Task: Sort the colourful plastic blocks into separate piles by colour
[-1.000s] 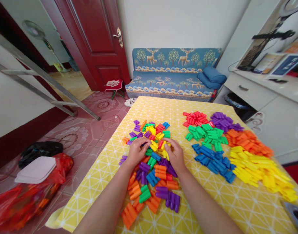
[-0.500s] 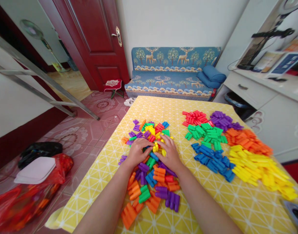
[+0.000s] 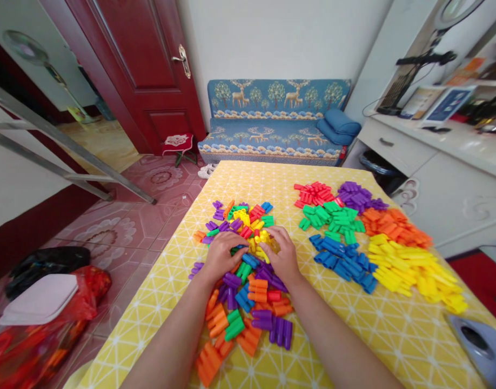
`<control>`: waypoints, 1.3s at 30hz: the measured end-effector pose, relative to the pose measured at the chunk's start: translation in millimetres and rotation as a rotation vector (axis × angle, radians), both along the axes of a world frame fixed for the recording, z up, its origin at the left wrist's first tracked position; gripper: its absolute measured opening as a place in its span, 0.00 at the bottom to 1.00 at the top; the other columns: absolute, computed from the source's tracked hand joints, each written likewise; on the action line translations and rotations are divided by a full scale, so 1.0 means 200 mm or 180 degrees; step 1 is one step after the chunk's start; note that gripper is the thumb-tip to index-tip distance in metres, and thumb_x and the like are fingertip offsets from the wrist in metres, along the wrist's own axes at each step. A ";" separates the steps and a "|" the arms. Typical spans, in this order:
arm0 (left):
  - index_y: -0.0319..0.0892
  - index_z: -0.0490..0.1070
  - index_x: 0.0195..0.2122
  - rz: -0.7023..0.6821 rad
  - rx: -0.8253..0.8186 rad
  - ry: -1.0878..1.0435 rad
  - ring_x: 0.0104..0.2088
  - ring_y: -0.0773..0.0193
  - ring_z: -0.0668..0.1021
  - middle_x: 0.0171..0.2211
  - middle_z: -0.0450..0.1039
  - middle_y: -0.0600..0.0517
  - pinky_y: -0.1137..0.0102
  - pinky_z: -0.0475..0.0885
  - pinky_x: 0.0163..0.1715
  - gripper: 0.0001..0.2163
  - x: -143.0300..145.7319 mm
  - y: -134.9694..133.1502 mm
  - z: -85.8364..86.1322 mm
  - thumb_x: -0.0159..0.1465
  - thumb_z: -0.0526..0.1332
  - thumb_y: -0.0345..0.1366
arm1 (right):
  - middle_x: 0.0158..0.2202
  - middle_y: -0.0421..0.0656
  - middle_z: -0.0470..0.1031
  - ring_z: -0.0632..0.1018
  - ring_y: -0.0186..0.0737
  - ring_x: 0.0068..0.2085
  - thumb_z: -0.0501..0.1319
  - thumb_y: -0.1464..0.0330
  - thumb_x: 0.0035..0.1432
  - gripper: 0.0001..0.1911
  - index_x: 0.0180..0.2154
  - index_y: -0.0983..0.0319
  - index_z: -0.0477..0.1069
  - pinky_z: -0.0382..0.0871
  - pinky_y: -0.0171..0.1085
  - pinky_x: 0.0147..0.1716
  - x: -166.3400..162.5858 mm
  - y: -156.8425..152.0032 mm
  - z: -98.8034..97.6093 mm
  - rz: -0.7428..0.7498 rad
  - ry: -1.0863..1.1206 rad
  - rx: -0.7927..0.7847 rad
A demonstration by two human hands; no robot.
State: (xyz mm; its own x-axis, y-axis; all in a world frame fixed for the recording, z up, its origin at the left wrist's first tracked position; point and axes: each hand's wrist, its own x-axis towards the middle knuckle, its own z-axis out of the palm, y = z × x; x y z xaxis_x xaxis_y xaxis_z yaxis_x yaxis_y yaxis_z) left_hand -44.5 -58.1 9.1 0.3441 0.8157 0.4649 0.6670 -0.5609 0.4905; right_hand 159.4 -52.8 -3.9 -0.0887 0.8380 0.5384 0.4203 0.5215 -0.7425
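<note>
A pile of mixed plastic toy blocks, joined tubes in several colours, spreads over the near left part of the table. My left hand (image 3: 225, 255) bends over the pile's middle, its thumb and fingers drawn together; what lies between them is hidden. Facing it, my right hand (image 3: 283, 255) curls its thumb and fingers around yellow blocks (image 3: 256, 247); how many it grips I cannot tell. Nearer to me, between my forearms, lie orange blocks (image 3: 209, 363), a green block (image 3: 234, 325), a blue block (image 3: 245, 297) and a purple block (image 3: 281, 332).
On the right, blocks lie grouped by colour: red (image 3: 314, 193), purple (image 3: 356, 195), green (image 3: 333, 219), blue (image 3: 343, 261), orange (image 3: 396, 227) and yellow (image 3: 418, 270). A grey device (image 3: 481, 346) sits at the right table edge. Beyond the yellow tablecloth (image 3: 252, 175) stands a blue sofa (image 3: 268, 121).
The view has swung slightly right, so everything sits further left. My right hand's fingers have closed in more around the yellow blocks; my left hand stays over the pile.
</note>
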 end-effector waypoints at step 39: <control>0.46 0.78 0.36 0.0028 -0.0018 0.0023 0.39 0.60 0.79 0.36 0.80 0.50 0.64 0.70 0.43 0.06 -0.01 0.00 -0.01 0.62 0.62 0.38 | 0.45 0.49 0.74 0.74 0.49 0.45 0.59 0.62 0.59 0.14 0.44 0.61 0.76 0.66 0.48 0.47 1.09 -0.21 0.14 -0.2361 -0.1458 0.1056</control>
